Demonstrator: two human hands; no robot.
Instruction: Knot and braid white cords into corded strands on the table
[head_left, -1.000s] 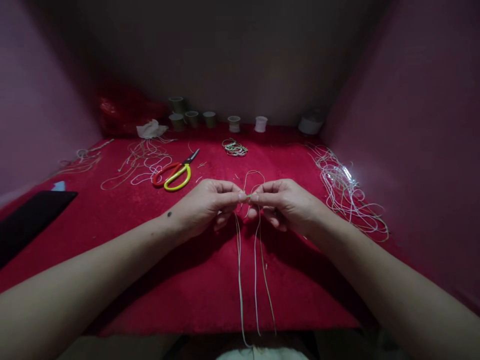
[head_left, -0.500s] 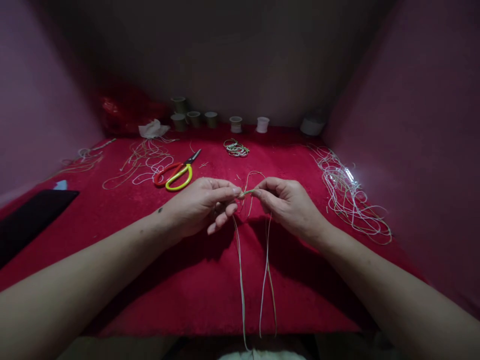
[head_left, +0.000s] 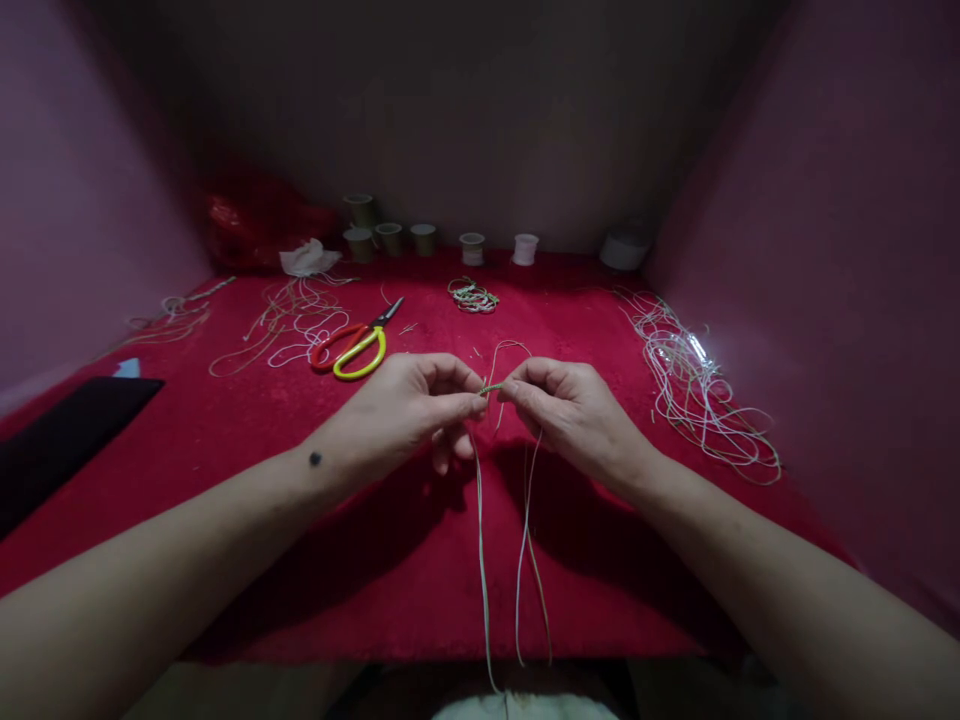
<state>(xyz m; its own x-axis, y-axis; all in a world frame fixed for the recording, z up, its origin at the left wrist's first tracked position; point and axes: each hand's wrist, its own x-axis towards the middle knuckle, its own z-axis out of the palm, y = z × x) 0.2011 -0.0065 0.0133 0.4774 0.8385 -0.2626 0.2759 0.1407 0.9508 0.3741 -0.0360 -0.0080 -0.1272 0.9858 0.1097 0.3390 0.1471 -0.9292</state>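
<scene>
Between my two hands runs a short green braided cord [head_left: 491, 388], held taut above the red cloth. The thumb and forefinger of my left hand [head_left: 431, 405] pinch its left end, with the other fingers curled loosely below. My right hand [head_left: 566, 405] pinches the right end between thumb and fingers. Pale loose strands [head_left: 482, 540] hang from under my left hand toward the table's front edge, and more strands [head_left: 527, 540] hang below my right hand. A thin loop of thread [head_left: 511, 343] rises just behind the cord. My fingertips hide both ends of the braided part.
Scissors [head_left: 361, 350] with red and yellow handles lie beyond my left hand. A coiled cord [head_left: 472, 296] lies further back, before several thread spools [head_left: 472, 250]. Tangled threads lie at left [head_left: 300, 320] and right [head_left: 697, 390]. A black flat object [head_left: 75, 440] sits at far left.
My left hand has turned, its thumb now lower and its fingers curled closer around the cord. My right hand has barely moved; the strands under it have swung slightly left.
</scene>
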